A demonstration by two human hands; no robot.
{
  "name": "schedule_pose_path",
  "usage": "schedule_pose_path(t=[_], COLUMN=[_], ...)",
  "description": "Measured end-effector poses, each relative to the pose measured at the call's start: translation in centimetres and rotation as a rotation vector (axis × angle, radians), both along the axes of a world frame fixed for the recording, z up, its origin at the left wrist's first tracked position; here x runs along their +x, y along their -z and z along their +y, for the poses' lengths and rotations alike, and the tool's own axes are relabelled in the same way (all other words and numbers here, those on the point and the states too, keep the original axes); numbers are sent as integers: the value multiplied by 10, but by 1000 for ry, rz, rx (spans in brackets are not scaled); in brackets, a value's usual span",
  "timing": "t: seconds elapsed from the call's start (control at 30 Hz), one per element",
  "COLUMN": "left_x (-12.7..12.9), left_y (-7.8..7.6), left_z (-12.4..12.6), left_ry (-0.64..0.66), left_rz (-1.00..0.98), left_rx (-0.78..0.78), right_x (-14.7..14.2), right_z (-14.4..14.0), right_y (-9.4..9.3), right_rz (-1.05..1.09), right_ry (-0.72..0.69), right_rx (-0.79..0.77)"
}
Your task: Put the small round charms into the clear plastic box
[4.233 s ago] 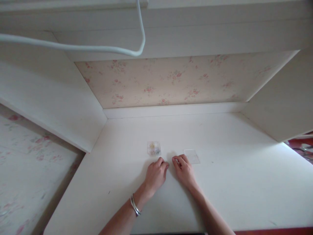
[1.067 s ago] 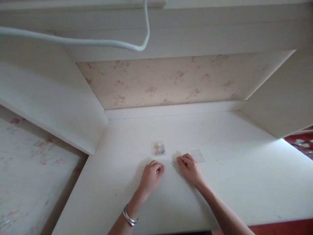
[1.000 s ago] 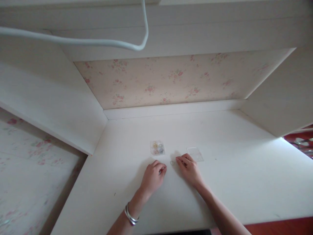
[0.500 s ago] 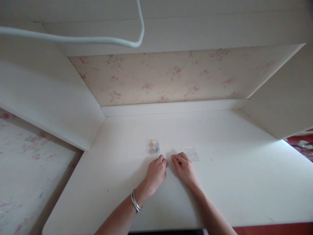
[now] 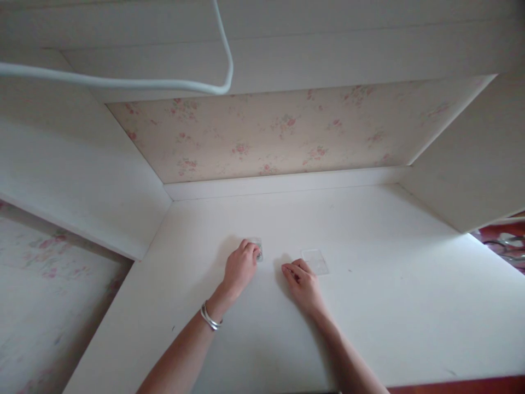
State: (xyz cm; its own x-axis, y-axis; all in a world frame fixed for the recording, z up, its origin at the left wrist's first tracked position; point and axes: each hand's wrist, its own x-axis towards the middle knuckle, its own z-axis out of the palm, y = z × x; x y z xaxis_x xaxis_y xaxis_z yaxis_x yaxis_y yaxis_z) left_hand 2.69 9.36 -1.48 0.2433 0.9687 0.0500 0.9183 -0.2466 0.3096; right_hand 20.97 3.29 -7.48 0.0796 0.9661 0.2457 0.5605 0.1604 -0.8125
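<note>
1. head view, change: half a sec ago both hands sat close together in front of the small clear box; now the left hand (image 5: 240,266) has gone fwd and lies over the small clear box (image 5: 257,249), fingertips on it, most of the box hidden. the little ring seen on the tabletop (image 5: 369,306) betw. the hands a sec ago is no longer visible.
2. reads as: work has shifted from the loose ring to the box itself — judgement only.
3. left grip: fingers curled down over the box, touching; can't tell if it's clamped or just resting.
4. right hand (image 5: 301,282): flat-ish on the tabletop, fingers loosely bent, grip holds nothing visible; the clear lid (image 5: 315,261) lies just beyond its fingertips.
5. counts: 2 hands, 1 box, 1 lid, 1 bracelet (image 5: 210,319) on the left wrist, 1 white cable (image 5: 123,83) hanging above. box contents hidden, can't count.
</note>
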Motion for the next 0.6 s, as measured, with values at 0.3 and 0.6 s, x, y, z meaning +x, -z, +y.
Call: schedule_pose_path(t=[0.3,0.6], left_x=[-1,-53], left_y=[7,31], left_z=[21,26], left_ry=[-15,-121], left_rz=[-17,-359], left_rx=[33,109], right_x=[-1,0], right_z=[-1,-17], right_y=[-4,-6], right_rz=[5,-239], right_ry=[16,131], right_rx=[4,87])
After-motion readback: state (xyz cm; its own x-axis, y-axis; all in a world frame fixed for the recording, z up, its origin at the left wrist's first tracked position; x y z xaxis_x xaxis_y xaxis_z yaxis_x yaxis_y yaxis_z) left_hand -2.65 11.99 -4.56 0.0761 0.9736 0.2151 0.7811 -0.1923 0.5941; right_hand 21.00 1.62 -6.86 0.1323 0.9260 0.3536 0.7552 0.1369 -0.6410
